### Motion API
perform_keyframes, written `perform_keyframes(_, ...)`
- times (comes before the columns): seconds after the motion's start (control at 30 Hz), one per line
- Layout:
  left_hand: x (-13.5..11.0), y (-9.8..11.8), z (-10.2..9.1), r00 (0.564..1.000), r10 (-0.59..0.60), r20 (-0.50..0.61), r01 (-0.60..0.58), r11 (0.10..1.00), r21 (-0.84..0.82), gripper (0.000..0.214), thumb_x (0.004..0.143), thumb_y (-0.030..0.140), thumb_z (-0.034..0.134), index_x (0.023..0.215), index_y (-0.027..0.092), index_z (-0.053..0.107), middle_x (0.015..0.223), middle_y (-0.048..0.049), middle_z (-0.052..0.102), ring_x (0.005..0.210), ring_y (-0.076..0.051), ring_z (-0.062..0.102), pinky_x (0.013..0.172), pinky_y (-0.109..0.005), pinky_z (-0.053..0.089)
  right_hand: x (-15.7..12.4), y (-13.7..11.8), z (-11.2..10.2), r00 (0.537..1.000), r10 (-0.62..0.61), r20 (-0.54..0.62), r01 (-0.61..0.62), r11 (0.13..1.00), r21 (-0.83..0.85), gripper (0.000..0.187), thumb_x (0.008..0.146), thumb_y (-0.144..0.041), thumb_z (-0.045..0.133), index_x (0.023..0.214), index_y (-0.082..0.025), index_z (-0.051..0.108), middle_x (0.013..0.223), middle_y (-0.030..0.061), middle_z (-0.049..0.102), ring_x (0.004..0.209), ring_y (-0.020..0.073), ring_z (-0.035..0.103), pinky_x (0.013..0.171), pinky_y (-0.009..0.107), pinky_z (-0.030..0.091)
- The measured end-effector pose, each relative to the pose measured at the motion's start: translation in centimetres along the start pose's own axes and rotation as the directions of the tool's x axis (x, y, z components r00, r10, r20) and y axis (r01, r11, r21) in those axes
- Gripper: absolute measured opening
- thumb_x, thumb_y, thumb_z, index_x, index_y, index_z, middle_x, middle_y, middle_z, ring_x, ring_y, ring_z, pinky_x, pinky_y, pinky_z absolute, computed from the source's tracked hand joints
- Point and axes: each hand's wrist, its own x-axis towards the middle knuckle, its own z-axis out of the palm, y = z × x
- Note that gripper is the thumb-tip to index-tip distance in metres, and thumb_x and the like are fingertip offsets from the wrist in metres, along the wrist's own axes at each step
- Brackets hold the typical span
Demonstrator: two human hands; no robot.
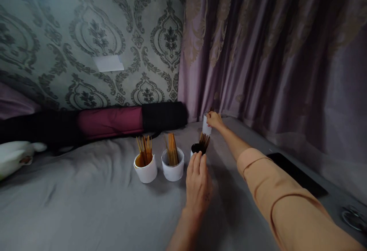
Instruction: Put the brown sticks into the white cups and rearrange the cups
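Note:
My left hand (197, 184) lies against the near side of a black-lined cup (197, 148), its fingers stretched out and fingertips at the rim; the thumb is hidden. Thin brown sticks (204, 140) lean in that cup. Farther off, my right hand (215, 120) is closed in a pinch at the top of a taller white cup (206, 127). Dark stick tips (211, 110) show just above its fingers, mostly hidden by the hand. To the left stand a white cup with an orange inside (145, 170) and a clear-rimmed white cup (172, 171), both holding upright thin sticks.
The cups stand on a grey bedsheet (86, 205). A long black and maroon bag (111, 121) lies along the wall, with a white plush toy (14, 157) at the left. Purple curtains (258, 52) hang behind, and a flat black object (296, 172) lies beyond my right arm.

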Motion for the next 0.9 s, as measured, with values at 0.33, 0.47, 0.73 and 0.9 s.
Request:
perform_keyframes(0.33, 0.5, -0.6, -0.2, 0.997, -0.046, -0.053, 0.046, 0.999, -0.008, 0.043, 0.084, 0.006, 0.043, 0.126, 0.010, 0.043, 0.129, -0.0165, 0.050, 0.126, -0.027, 0.039, 0.100, -0.046, 0.044, -0.8, 0.3, 0.4, 0.998, 0.063, -0.018, -0.055, 0.956, 0.286, 0.032, 0.087, -0.018, 0.044, 0.118, -0.011, 0.053, 0.070, 0.0072, 0.067, 0.041, 0.0087, 0.056, 0.037, 0.016, 0.041)
perform_keyframes(0.47, 0.6, -0.9, -0.2, 0.998, -0.057, -0.029, 0.056, 0.998, -0.033, 0.043, 0.084, 0.005, 0.041, 0.127, 0.011, 0.043, 0.128, -0.0164, 0.050, 0.125, -0.026, 0.040, 0.099, -0.046, 0.044, -1.8, 0.0, 0.3, 0.997, 0.052, -0.052, -0.029, 0.929, 0.368, 0.036, 0.088, -0.018, 0.040, 0.123, -0.013, 0.047, 0.071, 0.0049, 0.066, 0.041, 0.0076, 0.055, 0.036, 0.016, 0.040)
perform_keyframes(0.73, 0.5, -1.1, -0.2, 0.996, -0.083, -0.015, 0.082, 0.992, -0.092, 0.046, 0.084, 0.004, 0.039, 0.128, 0.015, 0.041, 0.131, -0.0154, 0.047, 0.124, -0.027, 0.041, 0.099, -0.047, 0.043, -7.5, -0.4, -1.2, 0.963, 0.158, -0.217, 0.053, 0.681, 0.730, 0.034, 0.080, -0.042, 0.053, 0.104, -0.017, 0.053, 0.062, -0.0018, 0.059, 0.041, 0.0078, 0.051, 0.037, 0.018, 0.036)
perform_keyframes(0.9, 0.6, -1.0, -0.6, 0.994, -0.112, 0.005, 0.112, 0.987, -0.115, 0.042, 0.086, 0.007, 0.040, 0.127, 0.016, 0.043, 0.133, -0.0158, 0.044, 0.123, -0.025, 0.041, 0.099, -0.045, 0.042, -12.9, -1.1, -2.3, 0.971, 0.164, -0.175, 0.041, 0.605, 0.795, 0.034, 0.073, -0.049, 0.058, 0.089, -0.019, 0.054, 0.063, -0.0027, 0.055, 0.044, 0.0079, 0.049, 0.039, 0.019, 0.035)
